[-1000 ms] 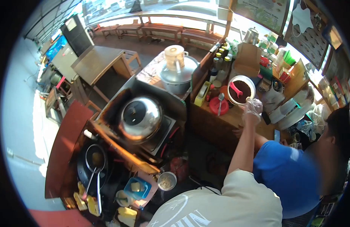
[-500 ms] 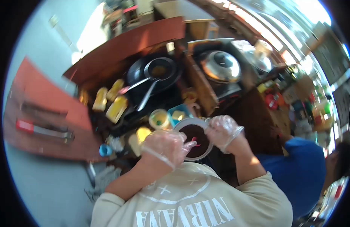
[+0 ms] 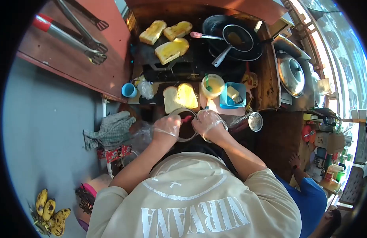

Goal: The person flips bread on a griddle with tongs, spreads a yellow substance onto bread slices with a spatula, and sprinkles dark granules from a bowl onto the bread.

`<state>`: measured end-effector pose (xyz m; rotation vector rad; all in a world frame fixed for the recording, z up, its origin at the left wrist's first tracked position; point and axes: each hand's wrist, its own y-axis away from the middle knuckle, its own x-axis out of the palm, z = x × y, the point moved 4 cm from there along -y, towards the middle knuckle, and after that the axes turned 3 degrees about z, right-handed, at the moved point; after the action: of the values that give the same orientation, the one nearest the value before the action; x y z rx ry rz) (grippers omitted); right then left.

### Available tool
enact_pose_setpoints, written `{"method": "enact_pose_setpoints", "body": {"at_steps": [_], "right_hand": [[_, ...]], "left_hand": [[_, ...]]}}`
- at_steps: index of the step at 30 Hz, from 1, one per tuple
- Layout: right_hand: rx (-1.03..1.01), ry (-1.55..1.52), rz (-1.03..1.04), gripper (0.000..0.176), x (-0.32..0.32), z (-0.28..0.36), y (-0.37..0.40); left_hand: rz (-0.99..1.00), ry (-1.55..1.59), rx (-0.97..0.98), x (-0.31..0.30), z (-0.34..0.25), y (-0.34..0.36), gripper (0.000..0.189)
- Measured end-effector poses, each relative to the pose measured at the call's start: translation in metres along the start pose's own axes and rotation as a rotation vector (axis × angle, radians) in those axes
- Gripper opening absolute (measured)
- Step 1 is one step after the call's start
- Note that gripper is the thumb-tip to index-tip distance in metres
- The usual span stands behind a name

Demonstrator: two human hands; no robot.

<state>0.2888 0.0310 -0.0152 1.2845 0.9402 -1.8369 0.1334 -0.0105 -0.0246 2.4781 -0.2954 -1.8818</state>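
Both hands wear clear plastic gloves. Low at the counter's front edge is a round container point(image 3: 187, 131) with dark contents. My left hand point(image 3: 168, 126) is closed on a pink-red utensil point(image 3: 187, 119) that reaches into it. On the container's right rim my right hand point(image 3: 207, 122) has its fingers wrapped. Just beyond lie bread slices point(image 3: 176, 98) side by side, the right one brightly lit. A tub of yellow spread point(image 3: 212, 86) holds a green utensil. Beside it, a blue container point(image 3: 232, 95) holds a yellow block.
Toasted slices point(image 3: 172, 50) lie on a dark griddle, left of a black pan point(image 3: 247, 50) with a strainer. A blue cup point(image 3: 129, 90) and cloth point(image 3: 111, 130) are at left. Tongs point(image 3: 68, 35) hang upper left. A lidded pot point(image 3: 290, 74) and a person in blue point(image 3: 306, 198) are right.
The view has swung to the right, so the stove and bread now show nearer the middle and left. My left hand is now at the container's left rim, with the pink-red utensil still there.
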Motion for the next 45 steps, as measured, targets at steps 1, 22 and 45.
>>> {"method": "enact_pose_setpoints", "body": {"at_steps": [1, 22, 45], "right_hand": [[0.016, 0.005, 0.045, 0.016, 0.004, 0.001, -0.004], [0.62, -0.019, 0.207, 0.02, 0.068, -0.055, 0.045], [0.927, -0.302, 0.224, 0.03, 0.046, -0.055, 0.082]], "left_hand": [[0.003, 0.003, -0.009, 0.015, 0.005, -0.002, 0.019], [0.284, 1.019, -0.35, 0.076, 0.051, -0.048, 0.02], [-0.323, 0.461, -0.318, 0.137, 0.118, -0.125, 0.017]]}}
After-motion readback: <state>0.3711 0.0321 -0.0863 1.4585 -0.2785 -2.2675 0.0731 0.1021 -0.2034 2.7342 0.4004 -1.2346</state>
